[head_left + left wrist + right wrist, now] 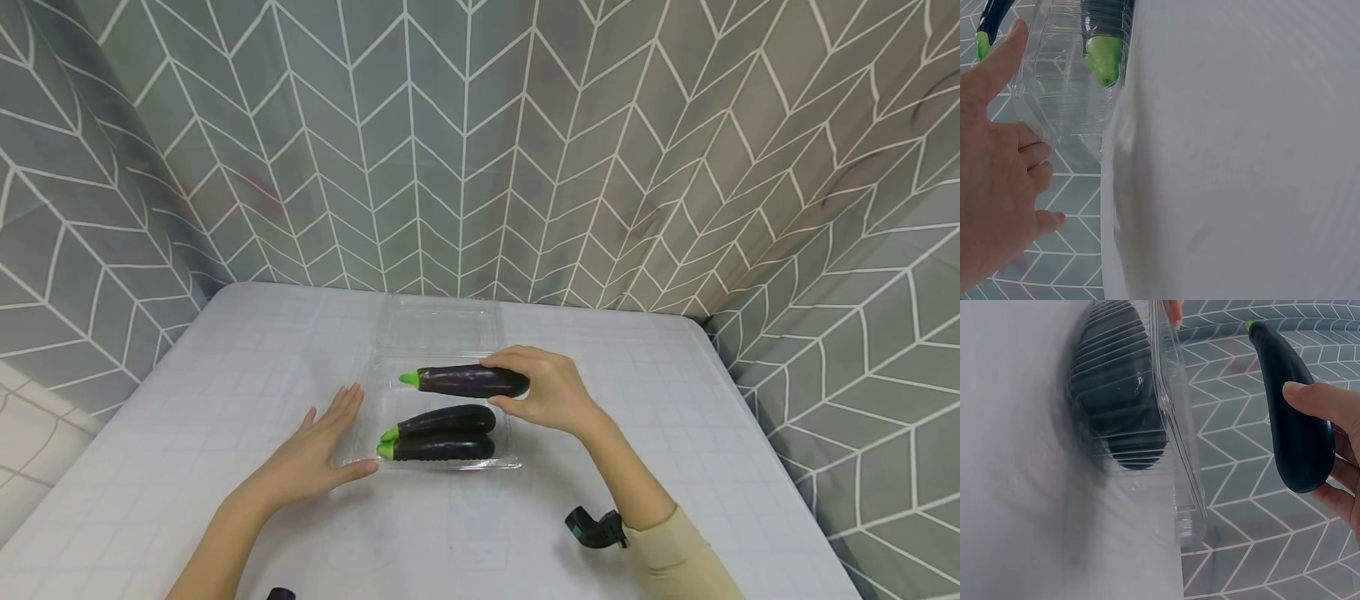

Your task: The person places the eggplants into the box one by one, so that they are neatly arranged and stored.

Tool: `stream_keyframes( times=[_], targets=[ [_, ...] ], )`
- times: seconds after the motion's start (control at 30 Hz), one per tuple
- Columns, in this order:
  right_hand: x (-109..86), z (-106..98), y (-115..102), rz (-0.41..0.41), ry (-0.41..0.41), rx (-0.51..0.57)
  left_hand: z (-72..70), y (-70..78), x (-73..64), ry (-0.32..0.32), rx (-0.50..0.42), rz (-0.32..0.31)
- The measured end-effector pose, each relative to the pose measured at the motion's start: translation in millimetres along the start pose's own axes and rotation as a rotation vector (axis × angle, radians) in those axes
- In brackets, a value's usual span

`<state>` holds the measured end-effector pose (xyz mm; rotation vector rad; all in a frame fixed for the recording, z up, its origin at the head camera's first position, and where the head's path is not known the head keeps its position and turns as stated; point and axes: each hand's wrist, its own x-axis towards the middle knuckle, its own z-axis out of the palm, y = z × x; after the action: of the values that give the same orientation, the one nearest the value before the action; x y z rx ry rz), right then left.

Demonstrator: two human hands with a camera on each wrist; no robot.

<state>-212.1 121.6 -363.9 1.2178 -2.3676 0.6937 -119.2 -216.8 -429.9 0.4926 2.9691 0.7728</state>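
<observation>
Pinching a dark eggplant (459,381) near its fat end, the right hand (551,389) has its grip closed around it, up over the clear box (504,464). Two more eggplants (446,447) lie side by side in the box on the white surface (420,533). The left hand (318,454) is spread wide by the box's left side.

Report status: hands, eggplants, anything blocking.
Right hand holds one eggplant over clear box. Left hand empty, beside box. Two eggplants inside. Lid open, nothing visibly blocking.

A dark eggplant (468,382) hangs above an open clear container (386,404) holding two eggplants (447,422).
</observation>
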Motion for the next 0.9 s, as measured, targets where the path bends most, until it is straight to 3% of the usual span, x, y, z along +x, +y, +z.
stream_keyframes(
  times=[0.9],
  targets=[
    [4.2,23.4,-3.5,0.057,-0.088,0.058,-0.4,1.3,-0.8,0.006,-0.018,-0.007]
  ],
)
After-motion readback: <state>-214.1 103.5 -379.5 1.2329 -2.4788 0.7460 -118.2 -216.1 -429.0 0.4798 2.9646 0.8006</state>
